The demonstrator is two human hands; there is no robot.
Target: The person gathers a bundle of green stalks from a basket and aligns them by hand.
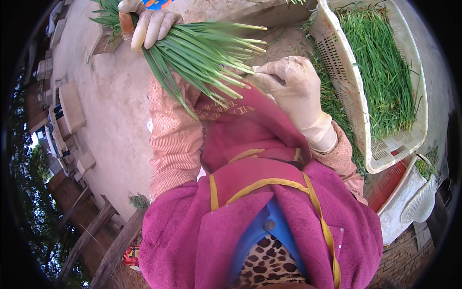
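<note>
My left hand, in a pale thin glove, grips a bunch of long green chives near its leafy end. The pale stem ends fan out to the right, above my apron. My right hand, gloved the same way, is at those stem ends, with thumb and forefinger pinched at the tip of one stalk. Its other fingers are curled in. The bunch hides part of my left forearm.
A white slotted plastic crate at the right holds a heap of chives. Loose greens lie along its near side. Below it are a red crate and a white sack. Wooden logs lie lower left.
</note>
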